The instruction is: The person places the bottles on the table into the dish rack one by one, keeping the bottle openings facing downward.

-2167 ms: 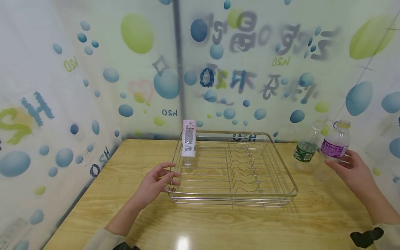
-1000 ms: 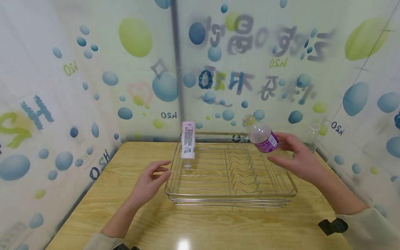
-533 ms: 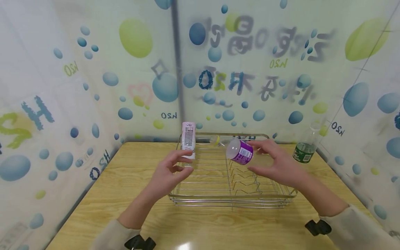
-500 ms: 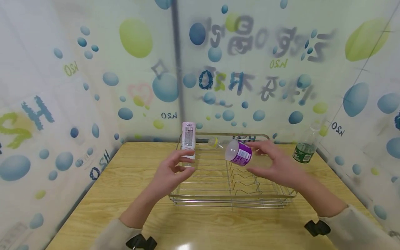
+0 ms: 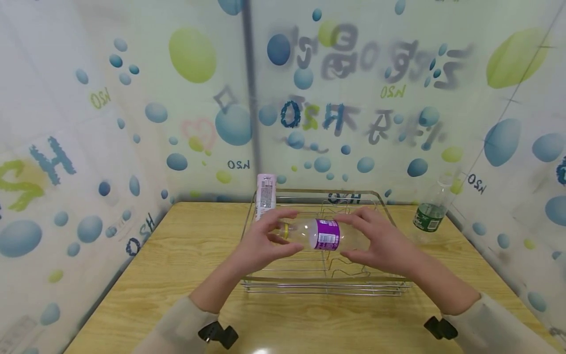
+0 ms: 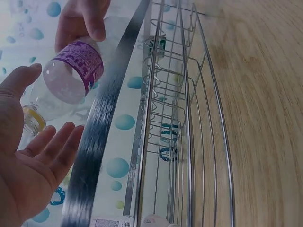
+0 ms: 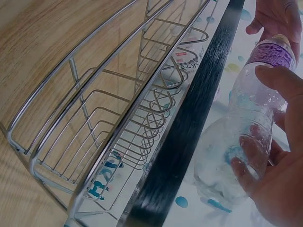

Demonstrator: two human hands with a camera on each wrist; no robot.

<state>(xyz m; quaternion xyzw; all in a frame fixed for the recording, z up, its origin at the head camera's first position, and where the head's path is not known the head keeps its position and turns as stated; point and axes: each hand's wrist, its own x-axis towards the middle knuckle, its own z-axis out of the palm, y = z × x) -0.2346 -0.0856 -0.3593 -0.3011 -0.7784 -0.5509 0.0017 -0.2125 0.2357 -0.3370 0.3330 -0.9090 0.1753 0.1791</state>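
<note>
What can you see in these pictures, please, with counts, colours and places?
table: 1, brown, foreground
dish rack: 1, silver, on the table
purple-labelled bottle: 1, clear, held above the dish rack
pink-labelled bottle: 1, pink and white, dish rack's far left
green-labelled bottle: 1, clear, table's far right
printed backdrop: count unclear, pale with dots, behind the table
right hand: 1, bare, gripping purple-labelled bottle
left hand: 1, bare, at that bottle's neck
sleeves: 2, cream, forearms
wrist devices: 2, black, wrists
</note>
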